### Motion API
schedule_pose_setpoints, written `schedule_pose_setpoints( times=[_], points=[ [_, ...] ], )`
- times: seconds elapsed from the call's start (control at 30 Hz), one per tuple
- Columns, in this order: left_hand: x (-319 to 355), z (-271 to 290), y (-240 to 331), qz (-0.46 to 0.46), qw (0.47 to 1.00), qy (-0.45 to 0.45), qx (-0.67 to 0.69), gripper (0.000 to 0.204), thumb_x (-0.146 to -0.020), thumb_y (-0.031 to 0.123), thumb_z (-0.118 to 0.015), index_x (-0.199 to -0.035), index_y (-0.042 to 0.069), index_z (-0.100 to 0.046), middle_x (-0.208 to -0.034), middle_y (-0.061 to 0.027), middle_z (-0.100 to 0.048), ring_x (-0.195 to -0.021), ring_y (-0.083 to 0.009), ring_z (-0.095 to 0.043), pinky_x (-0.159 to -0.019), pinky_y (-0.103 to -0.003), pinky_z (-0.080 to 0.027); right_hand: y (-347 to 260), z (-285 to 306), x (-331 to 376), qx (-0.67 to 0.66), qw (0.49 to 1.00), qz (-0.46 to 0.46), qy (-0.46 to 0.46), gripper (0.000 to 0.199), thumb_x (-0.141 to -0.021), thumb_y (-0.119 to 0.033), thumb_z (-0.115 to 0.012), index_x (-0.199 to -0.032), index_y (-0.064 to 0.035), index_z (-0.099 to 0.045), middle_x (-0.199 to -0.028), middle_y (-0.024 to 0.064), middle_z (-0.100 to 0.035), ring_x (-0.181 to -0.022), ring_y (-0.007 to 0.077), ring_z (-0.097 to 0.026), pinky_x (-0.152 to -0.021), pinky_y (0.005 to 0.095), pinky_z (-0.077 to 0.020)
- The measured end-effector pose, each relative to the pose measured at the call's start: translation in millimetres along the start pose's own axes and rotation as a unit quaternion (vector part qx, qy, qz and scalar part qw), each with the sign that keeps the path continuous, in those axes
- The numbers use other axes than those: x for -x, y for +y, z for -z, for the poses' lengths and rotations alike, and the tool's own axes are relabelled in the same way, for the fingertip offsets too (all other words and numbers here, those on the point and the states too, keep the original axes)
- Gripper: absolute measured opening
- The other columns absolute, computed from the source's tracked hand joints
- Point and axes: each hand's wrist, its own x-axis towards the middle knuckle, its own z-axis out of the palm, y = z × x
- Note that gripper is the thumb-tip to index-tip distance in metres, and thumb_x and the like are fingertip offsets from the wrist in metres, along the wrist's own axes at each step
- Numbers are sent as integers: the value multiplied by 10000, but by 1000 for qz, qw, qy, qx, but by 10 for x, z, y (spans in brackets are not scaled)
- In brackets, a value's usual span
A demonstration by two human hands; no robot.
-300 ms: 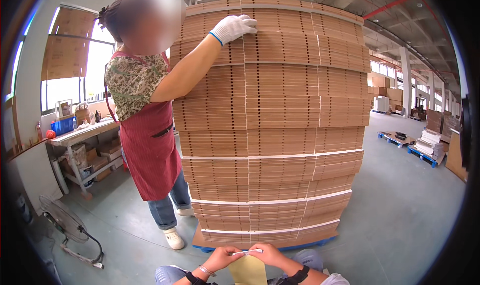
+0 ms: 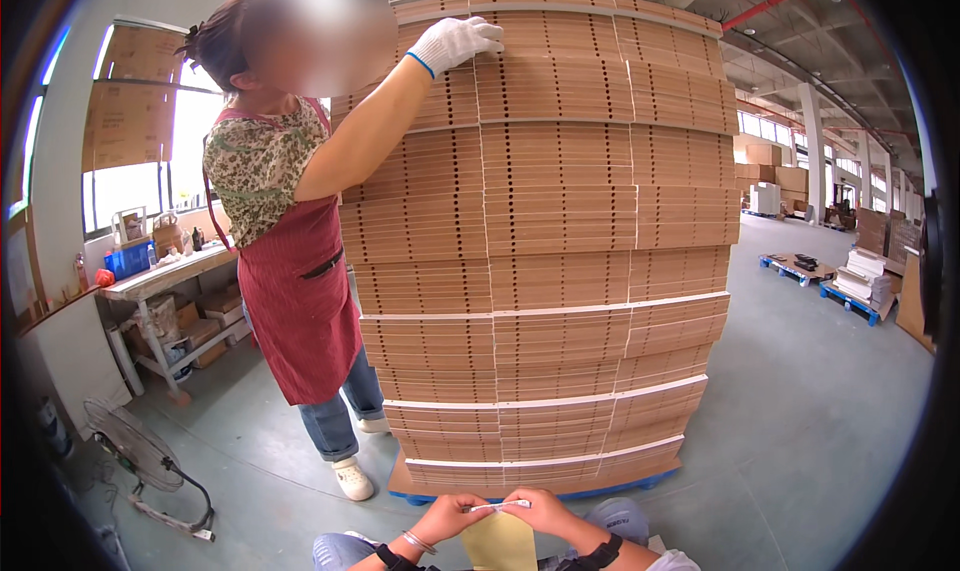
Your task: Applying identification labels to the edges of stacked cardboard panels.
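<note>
At the bottom of the view, my left hand point(image 2: 452, 517) and my right hand point(image 2: 536, 512) are close together, fingers pinched on a thin white strip point(image 2: 514, 503). The strip runs between them; its exact kind is too small to tell. Just beneath hangs or lies a yellow sheet point(image 2: 500, 544); whether my fingers touch it I cannot tell. Right in front of me rises a tall stack of flattened brown cardboard point(image 2: 560, 211), its layers divided by pale strips. A co-worker's white-gloved hand point(image 2: 458, 45) rests against the stack near its top.
A blue pallet point(image 2: 650, 483) bears the stack. The co-worker in a red apron point(image 2: 300, 321) stands at its left. A floor fan point(image 2: 140, 451) and a workbench point(image 2: 170, 273) are farther left. At the right are low pallets with white bundles point(image 2: 862, 279) and stacked boxes.
My view has shifted slightly. The co-worker's head and body lean a little toward the stack, the gloved hand still on it. My hands keep the same pinch on the white strip.
</note>
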Motion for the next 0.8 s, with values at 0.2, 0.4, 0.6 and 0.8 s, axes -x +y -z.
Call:
schedule_pose_setpoints(
  times=[0.2,0.4,0.6,0.8],
  points=[
    [-26,-35,0,-11,1000,-5,-4,223,-795,215,-647,-879,8,-648,-741,-48,-650,-650,-73,-564,-616,-221,-464,49,6,31,-3,1000,-7,10,171,-791,-186,-618,-852,-27,-624,-768,98,-636,-709,179,-608,-639,283,-464],
    [-46,-73,-69,8,1000,-11,11,223,-800,228,-643,-871,16,-653,-738,-48,-649,-654,-71,-560,-617,-222,-462,49,5,50,-12,999,-28,11,180,-787,-190,-632,-851,-22,-628,-760,84,-642,-702,137,-604,-634,262,-462],
    [-68,-111,-155,23,999,-5,25,211,-801,223,-641,-867,22,-656,-739,-47,-646,-671,-63,-553,-627,-227,-462,39,4,55,-19,998,-54,4,189,-799,-197,-616,-877,-25,-623,-788,95,-640,-729,165,-607,-651,274,-461],
    [-59,-93,-98,43,998,-4,48,184,-794,191,-649,-865,22,-657,-762,-34,-647,-699,-62,-551,-654,-227,-459,113,-70,36,-56,996,-65,12,182,-791,-174,-636,-878,-16,-622,-773,62,-636,-720,103,-577,-648,248,-456]
  ],
)
